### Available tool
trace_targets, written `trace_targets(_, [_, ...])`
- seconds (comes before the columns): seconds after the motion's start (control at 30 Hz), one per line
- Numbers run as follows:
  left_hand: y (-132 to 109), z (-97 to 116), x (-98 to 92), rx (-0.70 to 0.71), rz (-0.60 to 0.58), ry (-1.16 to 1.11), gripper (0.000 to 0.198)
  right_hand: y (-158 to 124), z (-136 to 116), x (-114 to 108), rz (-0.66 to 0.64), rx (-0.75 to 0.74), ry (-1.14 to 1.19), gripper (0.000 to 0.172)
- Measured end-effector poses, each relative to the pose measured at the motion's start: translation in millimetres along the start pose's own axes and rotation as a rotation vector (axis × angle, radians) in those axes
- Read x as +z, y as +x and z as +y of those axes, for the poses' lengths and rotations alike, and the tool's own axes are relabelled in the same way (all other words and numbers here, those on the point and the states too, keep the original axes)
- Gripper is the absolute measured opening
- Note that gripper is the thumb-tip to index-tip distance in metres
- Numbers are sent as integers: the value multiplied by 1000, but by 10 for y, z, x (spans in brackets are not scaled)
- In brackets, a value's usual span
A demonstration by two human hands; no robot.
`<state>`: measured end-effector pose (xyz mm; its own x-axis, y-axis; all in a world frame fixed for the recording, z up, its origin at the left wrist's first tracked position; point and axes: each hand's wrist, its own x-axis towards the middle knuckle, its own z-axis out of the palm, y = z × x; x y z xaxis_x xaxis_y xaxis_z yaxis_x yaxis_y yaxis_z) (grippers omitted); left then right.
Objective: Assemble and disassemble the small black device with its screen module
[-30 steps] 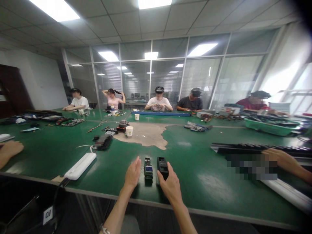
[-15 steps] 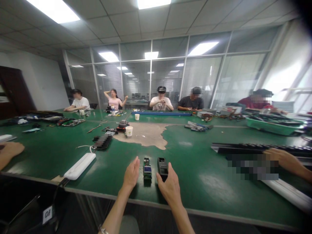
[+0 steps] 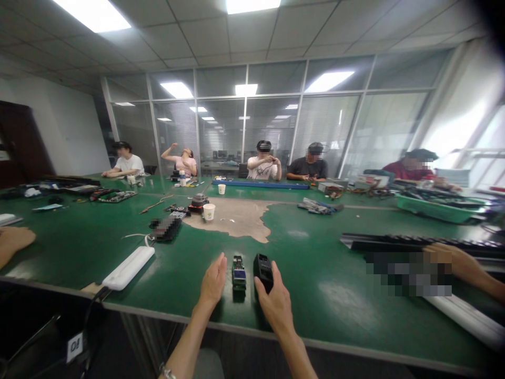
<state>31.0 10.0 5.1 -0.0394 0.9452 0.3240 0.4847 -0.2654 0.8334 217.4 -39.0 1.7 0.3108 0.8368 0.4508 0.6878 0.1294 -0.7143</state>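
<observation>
My left hand (image 3: 213, 283) lies flat on the green table (image 3: 315, 263) with its fingers straight, just left of a small module with a blue screen (image 3: 239, 273). It holds nothing. My right hand (image 3: 276, 304) curls round the near end of a black boxy device (image 3: 263, 268), thumb on its left side, and the device looks slightly tipped up. The two items sit side by side between my hands, close to the table's near edge.
A white power strip (image 3: 129, 267) lies at the near left. A paper cup (image 3: 209, 211) stands on a bare worn patch (image 3: 236, 218). A co-worker's hand (image 3: 453, 258) rests on long black parts at right; another hand (image 3: 13, 239) at far left. Several people sit opposite.
My right hand has closed a little more round the black device, which has tilted slightly. My left hand has barely moved. People at the far side shifted their arms.
</observation>
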Motion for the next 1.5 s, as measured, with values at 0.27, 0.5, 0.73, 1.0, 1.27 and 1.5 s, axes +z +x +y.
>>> trace_targets(0.27, [11, 17, -25, 1, 8, -22, 59, 34, -521, 50, -29, -140, 94, 69])
trace_targets(0.5, [9, -5, -26, -4, 0, -15, 61, 31, -581, 308, -64, -183, 47, 66])
trace_targets(0.73, [28, -18, -29, 9, -12, -3, 59, -62, -532, 401, -51, -198, -25, 66])
trace_targets(1.0, [10, -1, -31, 5, -6, -1, 59, -217, -389, 451, -47, -211, -57, 72])
trace_targets(1.27, [-5, 31, -49, 44, -47, 1, 60, -50, -309, 460, -116, -271, -4, 80])
trace_targets(1.5, [-33, 80, -78, 87, -77, -58, 63, -93, -306, 554, -109, -240, -92, 68])
